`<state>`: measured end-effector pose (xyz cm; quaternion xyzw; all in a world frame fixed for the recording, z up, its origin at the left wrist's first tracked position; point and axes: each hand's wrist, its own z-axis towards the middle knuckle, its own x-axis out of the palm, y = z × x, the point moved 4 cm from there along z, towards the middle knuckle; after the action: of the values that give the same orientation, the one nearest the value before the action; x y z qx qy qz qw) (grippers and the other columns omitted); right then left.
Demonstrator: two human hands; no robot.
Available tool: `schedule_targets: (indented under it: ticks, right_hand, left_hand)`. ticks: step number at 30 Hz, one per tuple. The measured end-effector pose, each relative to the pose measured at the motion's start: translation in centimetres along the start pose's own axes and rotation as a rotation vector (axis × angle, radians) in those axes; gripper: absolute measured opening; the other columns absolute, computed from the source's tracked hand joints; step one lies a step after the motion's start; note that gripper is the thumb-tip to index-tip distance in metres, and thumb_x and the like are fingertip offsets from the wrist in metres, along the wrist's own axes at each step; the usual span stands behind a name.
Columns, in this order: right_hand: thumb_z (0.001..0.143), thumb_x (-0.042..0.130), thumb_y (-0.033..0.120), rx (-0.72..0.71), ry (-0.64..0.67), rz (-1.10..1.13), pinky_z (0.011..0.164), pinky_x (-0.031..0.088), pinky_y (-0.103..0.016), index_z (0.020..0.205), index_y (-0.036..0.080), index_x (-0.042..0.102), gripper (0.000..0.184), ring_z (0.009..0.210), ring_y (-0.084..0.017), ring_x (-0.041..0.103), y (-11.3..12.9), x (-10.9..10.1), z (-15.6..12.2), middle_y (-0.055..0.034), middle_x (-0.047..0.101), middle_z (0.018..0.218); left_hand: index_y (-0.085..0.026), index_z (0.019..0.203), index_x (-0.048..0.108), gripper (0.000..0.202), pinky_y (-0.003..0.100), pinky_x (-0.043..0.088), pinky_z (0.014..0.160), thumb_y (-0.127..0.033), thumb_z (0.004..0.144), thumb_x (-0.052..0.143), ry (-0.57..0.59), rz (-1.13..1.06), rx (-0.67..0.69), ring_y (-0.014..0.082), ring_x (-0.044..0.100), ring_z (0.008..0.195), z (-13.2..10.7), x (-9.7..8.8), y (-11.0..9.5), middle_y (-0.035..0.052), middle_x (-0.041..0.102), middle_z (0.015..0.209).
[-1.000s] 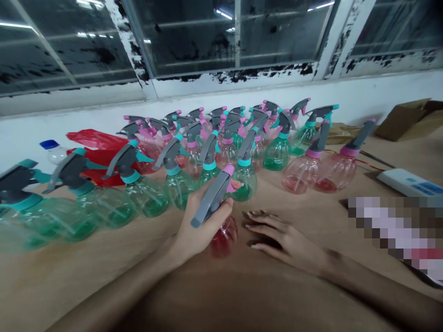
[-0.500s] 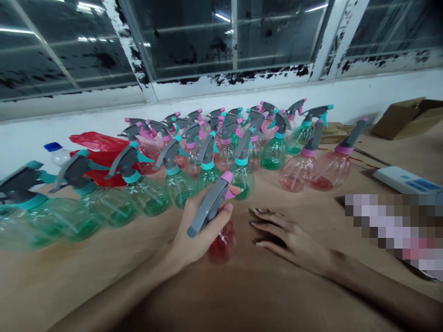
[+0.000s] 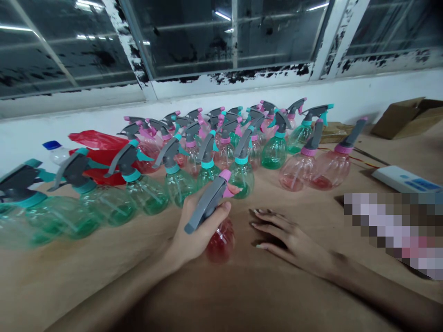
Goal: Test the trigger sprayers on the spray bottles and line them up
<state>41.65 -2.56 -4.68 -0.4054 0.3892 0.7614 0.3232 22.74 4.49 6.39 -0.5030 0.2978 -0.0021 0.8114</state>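
In the head view, the person's left hand (image 3: pixel 195 237) is wrapped around the upper part of a pink-tipped spray bottle (image 3: pixel 221 244), its fingers closed on it and the thumb on the near right side; a fingertip shows beside the pink trigger; the bottle is at the near middle of the worktop (image 3: pixel 93 267), its grey head slanting up toward the far right and its body reddish; whether its base touches the surface is hard to tell. The right hand (image 3: pixel 290 237) is just to the right, palm down, its fingers open and slightly bent.

A line of green bottles (image 3: pixel 148 200) runs from the near left to the middle, just beyond the left hand; a crowded group of pink and green bottles (image 3: pixel 226 154) stands farther off; two pink bottles (image 3: pixel 330 173) stand side by side to the right; a white device (image 3: pixel 410 180) lies at the right, nearer than a cardboard box (image 3: pixel 391 124); a red plastic bag (image 3: pixel 98 140) lies at the far left.
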Motion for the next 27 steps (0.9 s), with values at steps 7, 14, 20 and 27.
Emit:
schedule_targets:
  ticks: [7,14,20,27]
  right_hand:
    - [0.091,0.048,0.040,-0.005,0.019,-0.017,0.107,0.035,-0.047,0.125,0.021,0.053,0.039,0.130,-0.023,0.040,0.3,0.0,0.0,-0.0088,0.047,0.139]
    - [0.091,0.049,0.039,-0.018,0.001,-0.013,0.106,0.035,-0.047,0.128,0.023,0.050,0.040,0.131,-0.023,0.037,0.6,-0.1,-0.1,-0.0068,0.043,0.142]
    - [0.090,0.051,0.038,-0.009,-0.031,0.022,0.105,0.037,-0.048,0.126,0.024,0.052,0.039,0.131,-0.024,0.037,1.2,-0.2,-0.1,-0.0068,0.043,0.142]
    - [0.089,0.051,0.040,0.023,-0.010,0.032,0.106,0.037,-0.046,0.127,0.025,0.051,0.041,0.131,-0.023,0.037,1.3,-0.1,-0.1,-0.0061,0.043,0.142]
  left_hand:
    - [-0.021,0.070,0.061,0.008,0.029,0.047,0.063,-0.021,0.074,0.054,0.105,-0.112,0.074,0.0164,0.060,0.066,0.0,0.0,-0.3,-0.0008,0.063,0.069]
    - [-0.024,0.083,0.067,0.013,0.031,0.049,0.064,-0.032,0.078,0.058,0.007,-0.070,-0.078,0.0163,0.057,0.063,-0.2,0.0,1.0,-0.0014,0.062,0.067]
    - [-0.024,0.091,0.067,0.018,0.027,0.045,0.060,-0.033,0.083,0.055,0.025,-0.087,-0.080,0.0137,0.049,0.056,-0.4,0.3,0.7,-0.0033,0.052,0.061]
    - [-0.024,0.087,0.068,0.016,0.027,0.046,0.064,-0.029,0.083,0.054,0.025,-0.057,-0.058,0.0152,0.052,0.061,-0.2,0.2,0.2,-0.0041,0.050,0.059]
